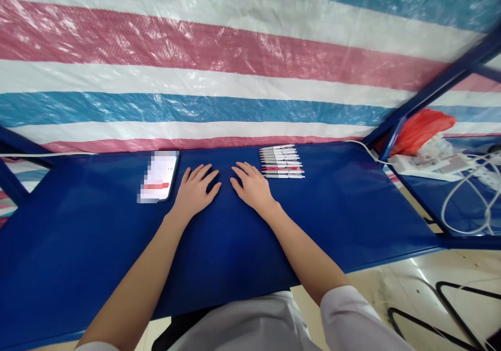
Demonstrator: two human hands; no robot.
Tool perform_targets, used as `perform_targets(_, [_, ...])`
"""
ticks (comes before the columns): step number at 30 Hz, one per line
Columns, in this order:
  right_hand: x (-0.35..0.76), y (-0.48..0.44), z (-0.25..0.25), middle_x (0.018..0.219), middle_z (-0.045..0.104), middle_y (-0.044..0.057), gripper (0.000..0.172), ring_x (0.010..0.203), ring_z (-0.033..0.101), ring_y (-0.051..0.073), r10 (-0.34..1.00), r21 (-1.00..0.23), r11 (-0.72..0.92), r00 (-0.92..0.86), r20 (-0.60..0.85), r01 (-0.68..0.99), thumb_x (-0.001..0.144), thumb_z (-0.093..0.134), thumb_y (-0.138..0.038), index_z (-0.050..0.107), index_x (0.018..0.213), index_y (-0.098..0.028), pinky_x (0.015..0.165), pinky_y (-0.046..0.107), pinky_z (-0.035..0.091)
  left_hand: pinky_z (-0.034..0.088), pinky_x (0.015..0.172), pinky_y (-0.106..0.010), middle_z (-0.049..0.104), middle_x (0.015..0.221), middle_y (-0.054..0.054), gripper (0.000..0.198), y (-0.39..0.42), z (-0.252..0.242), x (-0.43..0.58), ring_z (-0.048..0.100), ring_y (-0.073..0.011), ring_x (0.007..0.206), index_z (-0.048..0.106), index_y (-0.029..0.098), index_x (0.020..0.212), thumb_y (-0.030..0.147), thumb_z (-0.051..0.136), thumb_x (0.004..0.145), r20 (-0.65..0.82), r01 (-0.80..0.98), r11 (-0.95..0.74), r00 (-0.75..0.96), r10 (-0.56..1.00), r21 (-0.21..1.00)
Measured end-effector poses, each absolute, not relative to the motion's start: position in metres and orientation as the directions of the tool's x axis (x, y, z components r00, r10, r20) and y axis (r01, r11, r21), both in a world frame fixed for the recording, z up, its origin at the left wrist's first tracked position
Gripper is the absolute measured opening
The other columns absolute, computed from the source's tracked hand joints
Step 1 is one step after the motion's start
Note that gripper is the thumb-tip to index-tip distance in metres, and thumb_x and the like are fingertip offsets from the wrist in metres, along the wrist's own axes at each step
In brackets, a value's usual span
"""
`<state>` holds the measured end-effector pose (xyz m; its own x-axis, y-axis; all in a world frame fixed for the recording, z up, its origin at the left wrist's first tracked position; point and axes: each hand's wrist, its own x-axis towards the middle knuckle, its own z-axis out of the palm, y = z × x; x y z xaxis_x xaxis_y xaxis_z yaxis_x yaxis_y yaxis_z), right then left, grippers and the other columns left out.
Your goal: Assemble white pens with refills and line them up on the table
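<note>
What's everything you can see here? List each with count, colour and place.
Smartphone: one, white screen partly pixelated, left on tabletop
Pens: several, too tightly packed to count; mostly white and grey, one red; right of centre
Tabletop: one, blue, under both hands
Striped tarp: red, white, blue; behind tabletop
Metal frame: blue, both sides
Plastic bag: one, red, far right
White cables: several, left and right
Metal tubing: black, lower right
Floor: pale, below
Shirt: one, whitish, bottom
Left hand: one, bare, beside smartphone
Right hand: one, bare, beside pens
</note>
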<state>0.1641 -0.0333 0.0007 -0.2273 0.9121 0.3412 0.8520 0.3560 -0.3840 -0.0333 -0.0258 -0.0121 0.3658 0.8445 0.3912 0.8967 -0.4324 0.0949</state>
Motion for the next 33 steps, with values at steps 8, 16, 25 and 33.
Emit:
perform_targets(8, [0.212,-0.030,0.030,0.136,0.060,0.004,0.037,0.124,0.057,0.020,0.897,-0.456,0.389,-0.217,0.384,0.800,0.094,0.046,-0.031,0.060,0.127,-0.022,0.105,0.035,0.049,0.036,0.110,-0.050,0.065,0.127,-0.010,0.033,-0.030,-0.001,-0.006,0.059,-0.0275,0.119,0.066,0.020,0.119,0.033,0.047,0.095,0.426,0.857,-0.496,0.401,0.811,0.138])
perform_targets(16, [0.283,0.005,0.036,0.136,0.060,0.007,0.039,0.121,0.059,0.025,0.911,-0.169,0.339,-0.277,0.306,0.925,0.095,0.044,-0.030,0.059,0.129,-0.019,0.099,0.038,0.052,0.036,0.111,-0.046,0.065,0.126,-0.011,0.035,-0.009,0.008,0.077,0.058,-0.0262,0.119,0.064,0.016,0.122,0.031,0.046,0.096,0.448,0.705,-0.702,0.599,0.664,0.097])
perform_targets(25, [0.313,0.032,0.030,0.139,0.058,0.011,0.041,0.120,0.059,0.025,0.903,0.023,0.392,-0.389,0.183,0.920,0.096,0.041,-0.028,0.056,0.132,-0.016,0.100,0.038,0.048,0.034,0.111,-0.044,0.060,0.128,-0.017,0.040,0.011,0.003,0.114,0.052,-0.0298,0.122,0.061,0.009,0.123,0.033,0.049,0.094,0.389,0.569,-0.823,0.755,0.528,0.012])
perform_targets(33, [0.311,0.045,0.027,0.141,0.056,0.012,0.042,0.127,0.054,0.024,0.866,0.027,0.475,-0.473,0.159,0.879,0.098,0.034,-0.026,0.055,0.133,-0.014,0.105,0.036,0.042,0.036,0.107,-0.044,0.060,0.126,-0.015,0.036,0.020,0.003,0.117,0.052,-0.0286,0.120,0.061,0.015,0.123,0.034,0.049,0.094,0.332,0.538,-0.843,0.793,0.510,0.011])
